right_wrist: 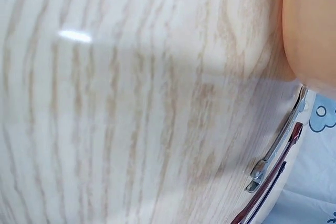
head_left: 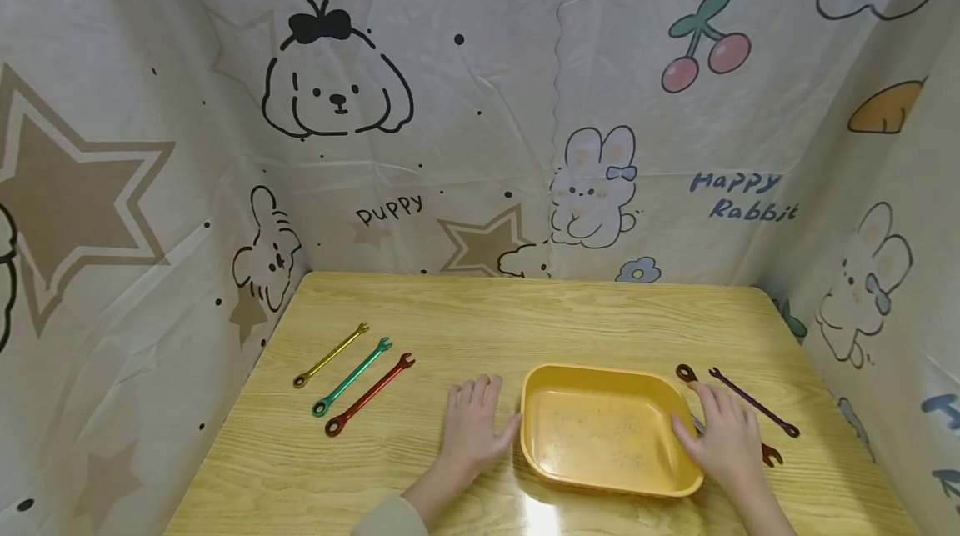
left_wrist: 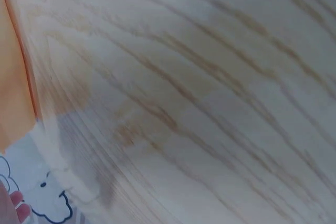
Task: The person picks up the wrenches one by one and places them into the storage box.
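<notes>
Presently on the wooden table [head_left: 570,319]:

1. Yellow tray [head_left: 609,428], shallow, rounded corners, set near the front edge, between the two hands.
2. Left hand [head_left: 471,428], flat on the table, fingers straight and slightly spread, thumb just beside the tray's left wall; contact cannot be confirmed. Holds nothing.
3. Right hand [head_left: 724,438], fingers extended, laid at the tray's right wall and over two wrenches.
4. Brown wrench [head_left: 686,373], ring end showing beyond the fingertips, open end [head_left: 771,456] past the palm.
5. Silver wrench [right_wrist: 275,142], under the right hand, clear only in the right wrist view.
6. Purple wrench [head_left: 753,403], just right of the hand.
7. Gold wrench [head_left: 330,355], green wrench [head_left: 352,376], red wrench [head_left: 369,394]: parallel row, well left.
</notes>
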{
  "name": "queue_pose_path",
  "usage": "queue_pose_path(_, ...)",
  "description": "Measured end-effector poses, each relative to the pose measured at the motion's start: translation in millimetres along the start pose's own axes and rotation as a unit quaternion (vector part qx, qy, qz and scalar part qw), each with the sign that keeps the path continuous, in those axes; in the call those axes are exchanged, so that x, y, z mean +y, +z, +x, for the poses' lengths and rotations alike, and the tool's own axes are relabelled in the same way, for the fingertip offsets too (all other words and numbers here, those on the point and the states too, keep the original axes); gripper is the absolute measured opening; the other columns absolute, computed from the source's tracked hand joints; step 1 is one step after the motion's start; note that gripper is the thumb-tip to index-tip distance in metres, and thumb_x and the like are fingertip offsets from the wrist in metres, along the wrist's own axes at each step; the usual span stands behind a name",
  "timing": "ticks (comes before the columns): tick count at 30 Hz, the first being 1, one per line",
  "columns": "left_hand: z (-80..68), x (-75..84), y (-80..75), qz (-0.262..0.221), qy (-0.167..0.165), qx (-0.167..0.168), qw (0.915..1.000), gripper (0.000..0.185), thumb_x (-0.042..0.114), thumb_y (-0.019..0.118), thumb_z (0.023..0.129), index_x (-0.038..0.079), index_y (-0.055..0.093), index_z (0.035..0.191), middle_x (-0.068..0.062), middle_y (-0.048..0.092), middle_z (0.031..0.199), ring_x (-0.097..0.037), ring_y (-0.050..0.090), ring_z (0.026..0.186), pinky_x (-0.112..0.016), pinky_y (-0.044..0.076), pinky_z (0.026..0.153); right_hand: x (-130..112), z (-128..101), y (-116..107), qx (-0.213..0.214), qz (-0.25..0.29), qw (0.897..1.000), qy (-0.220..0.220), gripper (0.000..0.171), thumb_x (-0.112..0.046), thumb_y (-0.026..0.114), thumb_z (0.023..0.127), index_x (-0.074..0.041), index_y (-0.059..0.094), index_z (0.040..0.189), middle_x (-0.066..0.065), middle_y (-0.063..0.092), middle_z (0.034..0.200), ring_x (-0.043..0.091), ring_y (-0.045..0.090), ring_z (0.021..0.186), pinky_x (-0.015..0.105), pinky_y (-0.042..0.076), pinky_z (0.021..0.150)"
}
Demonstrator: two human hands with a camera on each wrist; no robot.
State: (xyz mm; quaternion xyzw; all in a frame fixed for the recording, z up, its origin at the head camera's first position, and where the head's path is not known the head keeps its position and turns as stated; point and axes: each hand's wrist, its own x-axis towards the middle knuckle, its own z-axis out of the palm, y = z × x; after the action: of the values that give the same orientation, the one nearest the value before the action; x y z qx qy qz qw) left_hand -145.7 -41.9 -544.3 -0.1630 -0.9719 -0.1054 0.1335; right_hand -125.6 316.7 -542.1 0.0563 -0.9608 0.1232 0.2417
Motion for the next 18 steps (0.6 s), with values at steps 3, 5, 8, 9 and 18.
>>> queue_pose_path(3,-0.3,5.0,0.9,0.002,0.003,-0.006,1.0,0.063,0.057,0.042,0.086,0.012,0.046,0.131,-0.008,0.051,0.123,-0.027,0.047,0.112,-0.049,0.033,0.096,0,-2,0,-0.017,-0.002,1.0,0.011,0.055,-0.032,0.07,0.07,-0.004,0.051,0.114,0.02,0.054,0.102,0.04,0.051,0.091,0.056,0.035,0.074)
queue_pose_path(5,0.0,7.8,1.9,0.008,0.004,-0.011,0.9999,0.064,0.058,0.041,0.086,0.012,0.046,0.131,-0.008,0.051,0.122,-0.026,0.047,0.111,-0.048,0.033,0.095,0,-2,0,-0.029,-0.002,0.999,0.019,0.054,-0.032,0.069,0.071,-0.004,0.051,0.114,0.019,0.054,0.101,0.04,0.052,0.09,0.056,0.035,0.074)
queue_pose_path(8,1.0,11.4,3.6,0.018,0.003,-0.024,0.9995,0.066,0.06,0.039,0.086,0.012,0.045,0.131,-0.007,0.05,0.122,-0.026,0.046,0.112,-0.048,0.033,0.096,-1,-2,1,-0.045,-0.001,0.999,0.028,0.051,-0.033,0.068,0.073,-0.005,0.051,0.112,0.018,0.054,0.101,0.039,0.052,0.09,0.056,0.034,0.075)
queue_pose_path(9,1.3,12.5,4.2,0.02,0.001,-0.029,0.9994,0.066,0.06,0.038,0.087,0.012,0.045,0.132,-0.007,0.05,0.122,-0.026,0.046,0.112,-0.048,0.033,0.096,-2,-2,1,-0.051,0.0,0.998,0.031,0.051,-0.033,0.068,0.073,-0.005,0.051,0.112,0.018,0.054,0.101,0.039,0.052,0.091,0.056,0.034,0.075)
queue_pose_path(18,3.5,20.5,8.2,0.027,-0.006,-0.046,0.9986,0.067,0.062,0.037,0.086,0.013,0.045,0.13,-0.006,0.05,0.119,-0.026,0.046,0.109,-0.049,0.033,0.095,-3,-3,-1,-0.109,0.0,0.992,0.061,0.043,-0.036,0.064,0.079,-0.007,0.049,0.107,0.014,0.054,0.099,0.036,0.052,0.09,0.056,0.032,0.077)
